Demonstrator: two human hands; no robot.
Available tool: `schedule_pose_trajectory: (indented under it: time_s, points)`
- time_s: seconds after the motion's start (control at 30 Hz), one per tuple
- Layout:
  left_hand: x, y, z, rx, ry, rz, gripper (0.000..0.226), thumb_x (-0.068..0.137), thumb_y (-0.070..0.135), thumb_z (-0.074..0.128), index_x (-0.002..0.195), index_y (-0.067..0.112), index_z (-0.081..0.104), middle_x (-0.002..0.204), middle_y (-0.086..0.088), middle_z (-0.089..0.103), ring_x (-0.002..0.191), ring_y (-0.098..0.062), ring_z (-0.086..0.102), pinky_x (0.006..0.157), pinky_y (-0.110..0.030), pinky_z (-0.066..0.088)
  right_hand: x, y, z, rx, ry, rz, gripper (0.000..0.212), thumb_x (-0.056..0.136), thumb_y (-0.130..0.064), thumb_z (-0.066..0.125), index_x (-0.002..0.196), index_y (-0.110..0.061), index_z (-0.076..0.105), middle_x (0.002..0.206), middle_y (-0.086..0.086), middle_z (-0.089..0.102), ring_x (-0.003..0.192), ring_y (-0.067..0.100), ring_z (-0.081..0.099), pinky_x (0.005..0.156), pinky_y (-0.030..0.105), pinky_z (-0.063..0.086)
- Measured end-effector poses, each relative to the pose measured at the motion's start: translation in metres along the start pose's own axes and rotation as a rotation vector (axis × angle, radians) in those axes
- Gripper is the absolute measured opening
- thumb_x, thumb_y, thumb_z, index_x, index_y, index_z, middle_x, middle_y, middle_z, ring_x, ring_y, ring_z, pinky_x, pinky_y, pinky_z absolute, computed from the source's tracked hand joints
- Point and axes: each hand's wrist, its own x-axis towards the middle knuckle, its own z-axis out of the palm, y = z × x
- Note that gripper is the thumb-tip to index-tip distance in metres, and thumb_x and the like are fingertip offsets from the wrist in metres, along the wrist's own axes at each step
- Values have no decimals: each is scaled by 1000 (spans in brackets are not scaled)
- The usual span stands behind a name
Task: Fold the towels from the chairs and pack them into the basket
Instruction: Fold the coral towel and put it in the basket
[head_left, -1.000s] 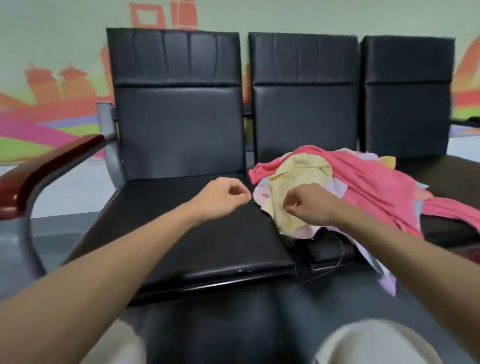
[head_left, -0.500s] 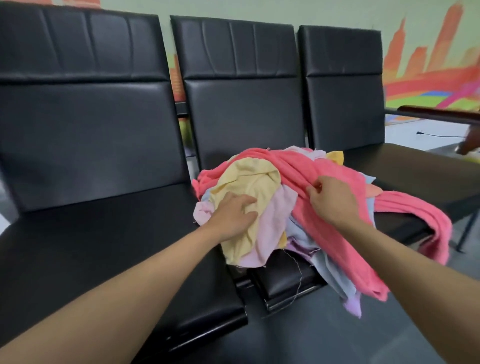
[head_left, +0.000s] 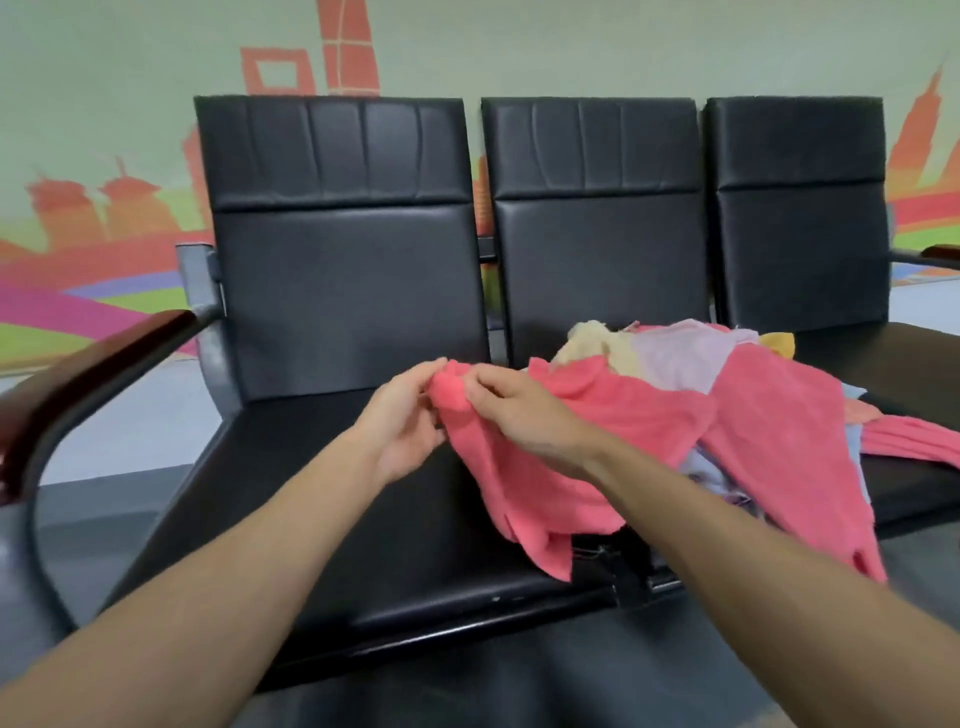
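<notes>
A pink towel (head_left: 644, 431) stretches from the heap on the middle chair over the gap toward the left chair. My left hand (head_left: 402, 421) and my right hand (head_left: 519, 415) both pinch its bunched corner above the left seat, fingers closed on the cloth. Behind lies the heap of towels (head_left: 675, 358): a pale yellow one, a lilac one, an orange corner and light blue cloth underneath. Part of the pink towel hangs over the seat's front edge. No basket is in view.
Three black padded chairs stand in a row against a painted wall. The left seat (head_left: 332, 509) carries only the pink towel's edge. A dark red armrest (head_left: 88, 374) curves at the left. The right chair's seat (head_left: 914, 364) is partly covered by pink cloth.
My hands left the yellow towel and the heap's middle, gripped the pink towel's corner and pulled it left over the left seat. The view swung back to the left.
</notes>
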Motion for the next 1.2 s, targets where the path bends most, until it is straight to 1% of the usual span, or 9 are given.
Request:
schedule_pose_trajectory:
  time_s: [0.07,0.17,0.3,0.43,0.53,0.7,0.9,1.07,1.2]
  points:
    - [-10,4,-34,83,152,31,19,95,9,50,108,5,63,85,-6,71,67,-14,69,58,-27,55,5,-1,23,4,-141,59,34,99,-7,45,67,-20,47,63,-15,46,55,-6,41,58,13,33]
    - [-21,0,-82,176,303,-30,19,83,-1,50,96,4,63,87,-15,64,68,-23,62,68,-33,53,12,10,46,73,-278,164,16,95,-7,54,83,-8,65,76,-4,66,64,4,58,60,17,46]
    - [-38,-12,-127,340,363,-142,12,70,3,52,77,12,52,72,-10,46,64,-22,46,65,-32,42,21,44,52,-72,-38,320,21,89,-5,54,72,-10,64,68,2,66,53,13,60,54,28,50]
    - [-45,-21,-148,610,320,-138,26,67,3,48,51,22,40,58,0,34,56,-16,30,52,-27,22,20,83,45,-608,-89,392,19,90,-20,55,83,-8,69,76,2,64,70,14,56,64,24,43]
    - [-55,-24,-151,953,125,-272,16,54,12,48,52,23,36,59,2,35,59,-16,29,53,-28,22,16,97,51,-674,-173,430,29,92,-33,57,86,-8,70,90,4,69,86,20,61,73,28,42]
    - [-64,-13,-142,1361,-32,-380,16,62,26,53,55,20,41,58,4,42,57,-16,34,55,-29,29,19,83,81,-611,-162,491,53,89,-58,54,57,-15,47,60,2,51,58,17,47,52,28,34]
    - [-46,-35,-126,1422,109,-161,23,79,39,69,92,21,65,91,6,65,85,-12,62,81,-29,51,21,81,109,-542,-219,479,38,76,-49,73,82,-18,52,93,1,61,97,25,59,92,40,45]
    - [-36,-42,-124,1439,16,-64,9,83,14,66,91,19,66,73,12,54,67,-6,51,55,-15,37,18,87,102,-489,-294,440,17,84,-33,65,79,-23,52,85,-7,57,93,21,56,99,45,41]
    - [-37,-41,-120,1400,144,170,18,78,24,70,81,22,53,80,7,51,63,-6,48,51,-17,32,14,87,100,-532,-329,415,8,84,-26,58,78,-21,55,84,-8,58,91,19,53,95,41,38]
